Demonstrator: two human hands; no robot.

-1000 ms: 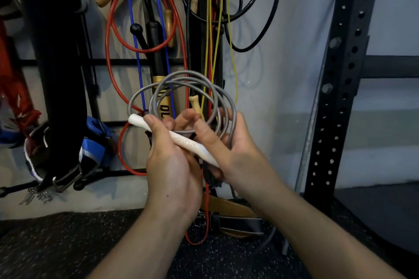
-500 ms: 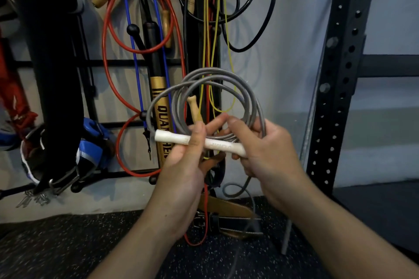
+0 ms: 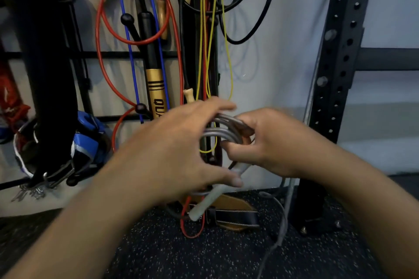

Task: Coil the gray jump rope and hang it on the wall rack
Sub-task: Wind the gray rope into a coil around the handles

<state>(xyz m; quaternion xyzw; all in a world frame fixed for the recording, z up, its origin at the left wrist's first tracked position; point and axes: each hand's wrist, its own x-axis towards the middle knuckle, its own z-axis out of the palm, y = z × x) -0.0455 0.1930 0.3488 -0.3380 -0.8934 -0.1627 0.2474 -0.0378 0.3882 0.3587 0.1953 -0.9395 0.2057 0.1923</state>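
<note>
Both hands meet in front of the wall rack (image 3: pixel 113 54), low in the view, with the gray jump rope (image 3: pixel 223 132) bundled between them. The left hand (image 3: pixel 179 152) is spread over the coil from the left, fingers reaching across the top of the loops and thumb curled underneath, so it grips the bundle loosely rather than in a fist. The right hand (image 3: pixel 266 142) closes on the loops from the right, its fingers hooked around the gray strands. Several turns of the rope show in the gap between the two hands, lying close together. One white handle (image 3: pixel 212 195) of the rope slants down and to the left from under the hands, its free end pointing toward the floor (image 3: pixel 204 253). A loose tail of the gray rope (image 3: pixel 284 217) hangs from below the right hand and trails down onto the speckled black floor. Motion blur softens both hands, so exact finger contact is hard to read.

Behind them the rack carries other ropes: a red rope (image 3: pixel 99 36), a blue rope (image 3: pixel 130 52), a yellow rope (image 3: pixel 229 56) and a black rope (image 3: pixel 249 2), along with a black-and-gold handle (image 3: pixel 155 84). A perforated black steel upright (image 3: pixel 340 52) stands to the right, and a leather belt (image 3: pixel 233 215) lies on the floor at the foot of the wall.
</note>
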